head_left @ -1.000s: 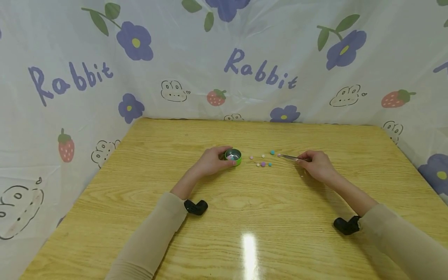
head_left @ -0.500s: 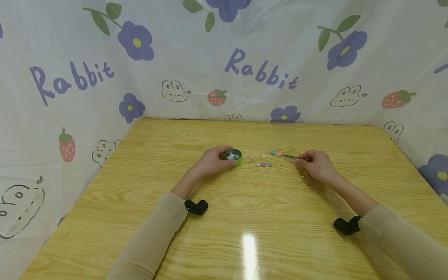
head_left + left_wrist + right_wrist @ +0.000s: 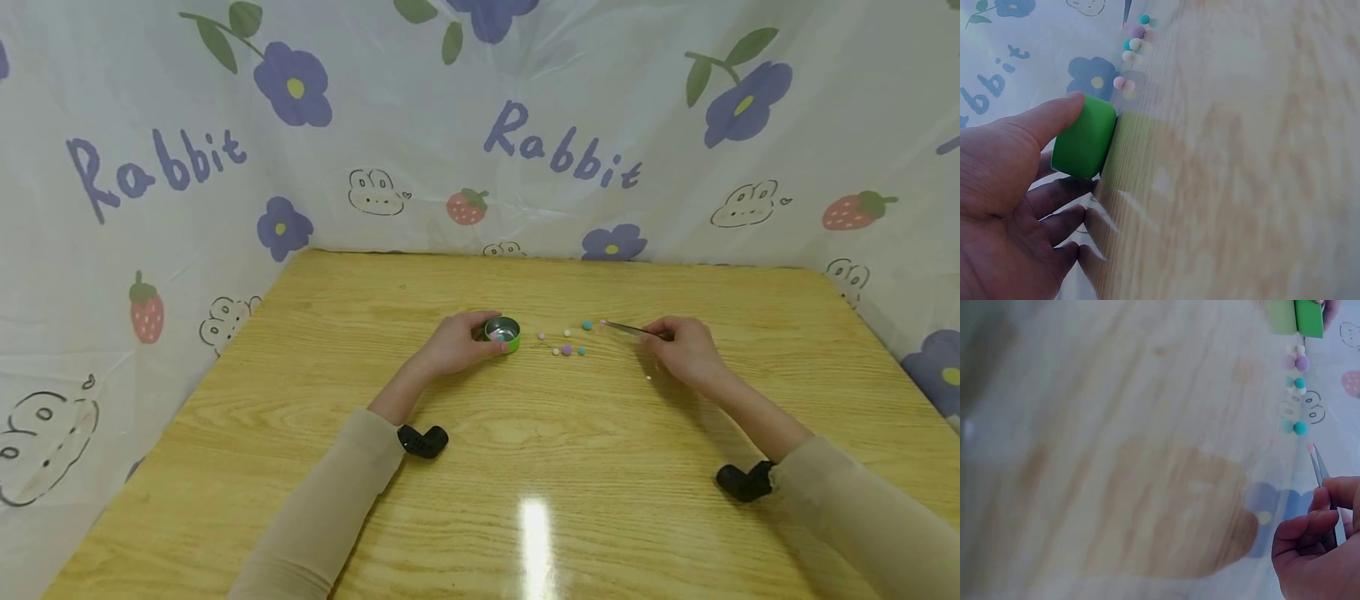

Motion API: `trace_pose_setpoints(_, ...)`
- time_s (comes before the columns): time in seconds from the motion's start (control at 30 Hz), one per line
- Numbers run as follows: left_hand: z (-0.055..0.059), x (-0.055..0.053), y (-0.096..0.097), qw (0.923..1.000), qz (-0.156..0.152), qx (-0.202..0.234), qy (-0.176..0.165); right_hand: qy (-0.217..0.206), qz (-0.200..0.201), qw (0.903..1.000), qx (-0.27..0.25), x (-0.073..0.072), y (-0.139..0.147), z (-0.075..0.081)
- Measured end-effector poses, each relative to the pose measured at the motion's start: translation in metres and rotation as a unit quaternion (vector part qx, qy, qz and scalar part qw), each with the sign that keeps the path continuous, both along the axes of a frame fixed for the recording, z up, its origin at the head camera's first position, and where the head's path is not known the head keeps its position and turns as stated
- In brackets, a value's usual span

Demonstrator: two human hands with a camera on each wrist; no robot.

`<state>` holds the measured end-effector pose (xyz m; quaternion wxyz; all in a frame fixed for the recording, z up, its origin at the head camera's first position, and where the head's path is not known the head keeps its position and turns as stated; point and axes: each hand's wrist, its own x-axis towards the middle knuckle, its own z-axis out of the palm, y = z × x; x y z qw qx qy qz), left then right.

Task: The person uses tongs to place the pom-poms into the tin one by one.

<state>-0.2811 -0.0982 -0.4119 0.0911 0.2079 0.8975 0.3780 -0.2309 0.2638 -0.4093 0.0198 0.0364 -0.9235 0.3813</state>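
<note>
My left hand [image 3: 457, 344] holds a small round green tin [image 3: 1085, 140] upright on the table, thumb on the near side and fingers around the far side. A few pink and blue balls lie inside the tin. My right hand [image 3: 688, 352] pinches metal tweezers [image 3: 628, 328], pointing left. At their tips sits a small pink ball [image 3: 1310, 447], raised a little off the tabletop in the right wrist view. Between the hands lie loose balls: a blue one [image 3: 587, 325], a purple one [image 3: 567, 351], a teal one [image 3: 581, 352], a pink one [image 3: 542, 337] and white ones [image 3: 567, 333].
The wood-grain table [image 3: 480, 467] is glossy and reflects light near its front. A tiny white speck [image 3: 648, 378] lies below the right hand. Behind the table hangs a printed cloth [image 3: 420, 108] with flowers and rabbits. Black devices [image 3: 423, 442] are worn at both wrists.
The tweezers have risen slightly and shifted a bit right, with the pink ball coming up from the table at their tips. My left hand and the tin have stayed in place.
</note>
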Motion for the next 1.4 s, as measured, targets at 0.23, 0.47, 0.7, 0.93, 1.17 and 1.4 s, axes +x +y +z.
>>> trace_pose_setpoints(0.23, 0.000, 0.000, 0.000, 1.0000, -0.002, 0.000, -0.004, 0.013, 0.006, 0.9999, -0.001, -0.002, -0.011, 0.006)
trace_pose_setpoints(0.47, 0.000, 0.000, 0.000, 1.0000, -0.001, 0.000, -0.002, 0.033, 0.024, 0.9991, -0.014, -0.004, -0.025, 0.012)
trace_pose_setpoints(0.7, -0.003, -0.001, -0.002, 1.0000, -0.008, 0.006, 0.000, 0.031, 0.030, 0.9988, -0.024, -0.004, -0.035, 0.016)
trace_pose_setpoints(0.93, -0.002, -0.001, -0.001, 1.0000, -0.005, 0.003, 0.001, 0.033, 0.032, 0.9983, -0.036, -0.005, -0.041, 0.019)
trace_pose_setpoints(1.17, -0.001, -0.001, 0.000, 1.0000, -0.005, 0.003, 0.000, 0.035, 0.040, 0.9970, -0.056, -0.005, -0.051, 0.021)
trace_pose_setpoints(1.4, -0.002, -0.001, -0.001, 1.0000, -0.006, 0.002, 0.005, 0.040, 0.053, 0.9955, -0.067, -0.006, -0.063, 0.020)
